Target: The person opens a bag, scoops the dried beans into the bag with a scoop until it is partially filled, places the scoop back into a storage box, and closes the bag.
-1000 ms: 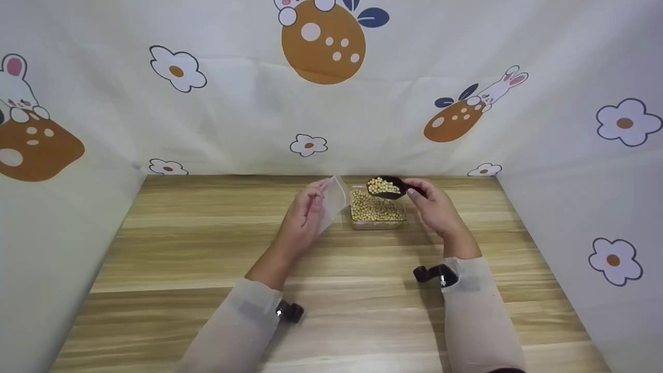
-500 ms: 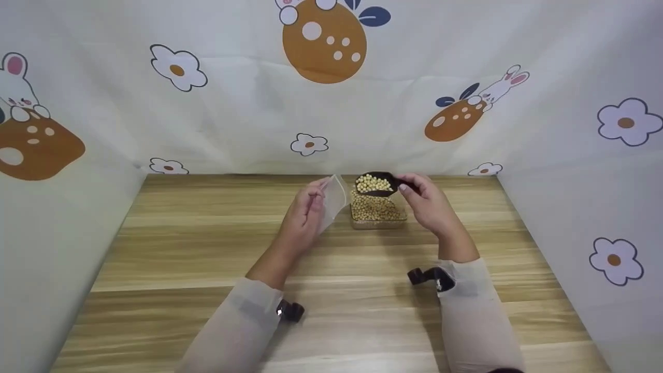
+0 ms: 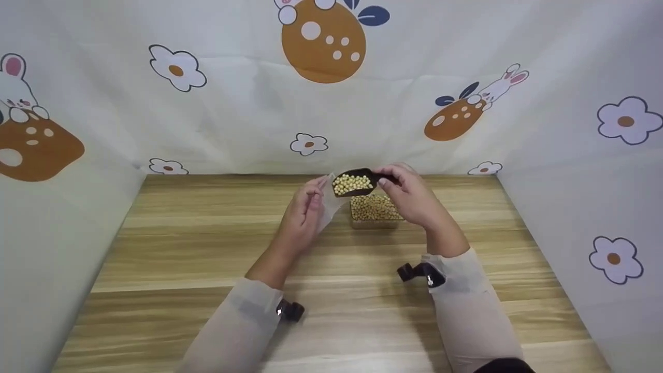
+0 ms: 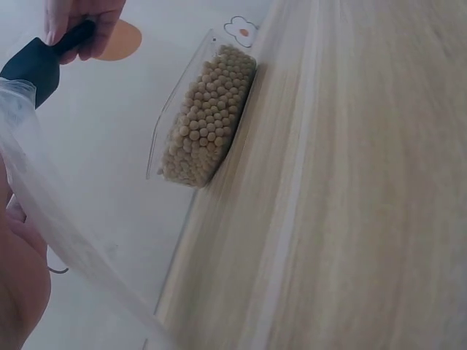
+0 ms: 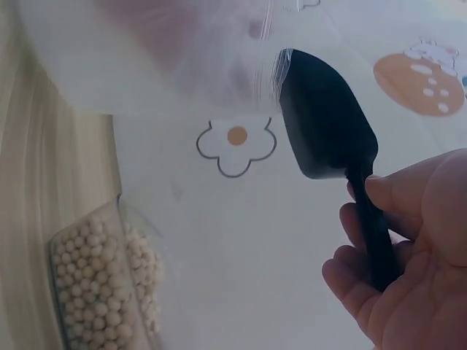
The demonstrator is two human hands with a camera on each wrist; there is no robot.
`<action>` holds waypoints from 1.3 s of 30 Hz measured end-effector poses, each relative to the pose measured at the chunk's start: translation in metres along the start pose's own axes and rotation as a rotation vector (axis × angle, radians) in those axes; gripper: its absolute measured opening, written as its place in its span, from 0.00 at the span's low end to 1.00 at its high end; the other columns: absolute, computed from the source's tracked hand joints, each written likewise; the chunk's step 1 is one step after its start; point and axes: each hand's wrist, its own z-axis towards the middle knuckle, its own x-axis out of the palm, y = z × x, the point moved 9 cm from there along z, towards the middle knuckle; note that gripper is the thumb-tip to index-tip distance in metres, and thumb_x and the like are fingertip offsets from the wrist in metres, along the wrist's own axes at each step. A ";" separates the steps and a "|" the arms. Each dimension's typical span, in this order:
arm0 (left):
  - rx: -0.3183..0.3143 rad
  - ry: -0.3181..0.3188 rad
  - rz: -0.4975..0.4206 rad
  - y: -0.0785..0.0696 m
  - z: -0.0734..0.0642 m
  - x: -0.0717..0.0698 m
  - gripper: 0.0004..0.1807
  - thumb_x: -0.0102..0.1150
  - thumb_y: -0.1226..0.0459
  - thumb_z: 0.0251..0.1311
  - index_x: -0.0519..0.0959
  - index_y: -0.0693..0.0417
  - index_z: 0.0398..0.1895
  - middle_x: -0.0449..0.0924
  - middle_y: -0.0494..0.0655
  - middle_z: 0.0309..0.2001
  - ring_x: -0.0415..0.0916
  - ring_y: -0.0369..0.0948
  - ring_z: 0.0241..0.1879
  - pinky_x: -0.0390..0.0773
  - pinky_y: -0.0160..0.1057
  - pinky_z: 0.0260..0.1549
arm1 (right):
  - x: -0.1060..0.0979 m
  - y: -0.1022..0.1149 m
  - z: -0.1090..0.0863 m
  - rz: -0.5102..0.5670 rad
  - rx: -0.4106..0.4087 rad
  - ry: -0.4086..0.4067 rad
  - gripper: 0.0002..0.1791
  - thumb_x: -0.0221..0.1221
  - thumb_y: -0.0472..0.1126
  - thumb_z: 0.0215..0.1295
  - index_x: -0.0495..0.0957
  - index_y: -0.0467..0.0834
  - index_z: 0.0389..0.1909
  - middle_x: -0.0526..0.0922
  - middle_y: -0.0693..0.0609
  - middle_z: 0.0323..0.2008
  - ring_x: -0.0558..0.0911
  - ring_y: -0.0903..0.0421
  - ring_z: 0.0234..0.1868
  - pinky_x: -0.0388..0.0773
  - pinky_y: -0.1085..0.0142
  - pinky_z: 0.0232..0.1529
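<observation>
My right hand (image 3: 412,199) grips the handle of a black scoop (image 5: 328,117) heaped with pale yellow soybeans (image 3: 352,184). The scoop's tip is at the mouth of a clear plastic bag (image 3: 329,207), which my left hand (image 3: 303,212) pinches near its opening. In the right wrist view the bag's edge touches the scoop tip. Below the scoop stands a clear rectangular container (image 3: 375,224) full of soybeans, its back partly hidden by the scoop and my right hand. The left wrist view shows that container (image 4: 208,117) from the side.
All of this is over a wood-grain table (image 3: 207,248). A white cloth (image 3: 233,114) printed with flowers, rabbits and orange fruit hangs behind and on both sides, meeting the table's back edge. A wrist camera (image 3: 290,311) sits on each sleeve.
My right hand has carried the loaded scoop leftward from over the container to the bag's mouth. My left hand and the bag have stayed nearly still.
</observation>
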 end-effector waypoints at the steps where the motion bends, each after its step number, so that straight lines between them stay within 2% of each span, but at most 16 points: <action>1: -0.002 -0.003 0.005 0.000 0.000 -0.001 0.07 0.42 0.66 0.85 0.71 0.58 0.50 0.75 0.53 0.75 0.71 0.50 0.77 0.65 0.49 0.81 | 0.001 0.004 0.001 -0.026 -0.011 0.003 0.15 0.56 0.38 0.81 0.82 0.41 0.62 0.80 0.44 0.61 0.79 0.48 0.62 0.79 0.54 0.68; 11: -0.049 -0.032 0.035 0.001 0.000 -0.008 0.08 0.43 0.61 0.86 0.72 0.53 0.53 0.75 0.46 0.76 0.72 0.47 0.76 0.69 0.51 0.78 | 0.006 0.042 0.007 -0.249 -0.075 0.043 0.16 0.57 0.38 0.81 0.83 0.42 0.63 0.81 0.44 0.60 0.72 0.43 0.67 0.67 0.47 0.72; 18: -0.052 -0.069 0.041 0.000 -0.001 -0.012 0.07 0.43 0.62 0.86 0.70 0.54 0.53 0.78 0.47 0.74 0.74 0.48 0.75 0.72 0.51 0.76 | 0.011 0.051 0.009 -0.370 -0.090 0.080 0.18 0.56 0.39 0.81 0.81 0.44 0.67 0.81 0.45 0.60 0.73 0.42 0.67 0.67 0.47 0.72; 27: -0.067 -0.085 0.040 0.002 -0.001 -0.013 0.07 0.43 0.62 0.86 0.71 0.55 0.52 0.79 0.48 0.73 0.76 0.49 0.73 0.77 0.51 0.72 | 0.013 0.050 0.007 -0.396 -0.072 0.114 0.21 0.59 0.40 0.79 0.80 0.43 0.69 0.81 0.44 0.62 0.71 0.42 0.68 0.68 0.47 0.74; 34: -0.061 -0.094 0.024 0.001 0.001 -0.014 0.08 0.43 0.62 0.86 0.72 0.56 0.52 0.79 0.47 0.73 0.74 0.48 0.75 0.69 0.50 0.79 | 0.008 0.052 0.007 -0.403 -0.107 0.074 0.17 0.60 0.39 0.79 0.83 0.45 0.64 0.83 0.46 0.59 0.73 0.43 0.66 0.69 0.47 0.71; 39: -0.032 -0.110 0.010 -0.001 0.002 -0.015 0.07 0.44 0.65 0.85 0.72 0.58 0.50 0.81 0.50 0.71 0.75 0.49 0.74 0.70 0.48 0.79 | 0.004 0.051 0.007 -0.417 -0.114 0.075 0.16 0.60 0.41 0.79 0.84 0.46 0.63 0.85 0.48 0.58 0.75 0.44 0.65 0.71 0.48 0.70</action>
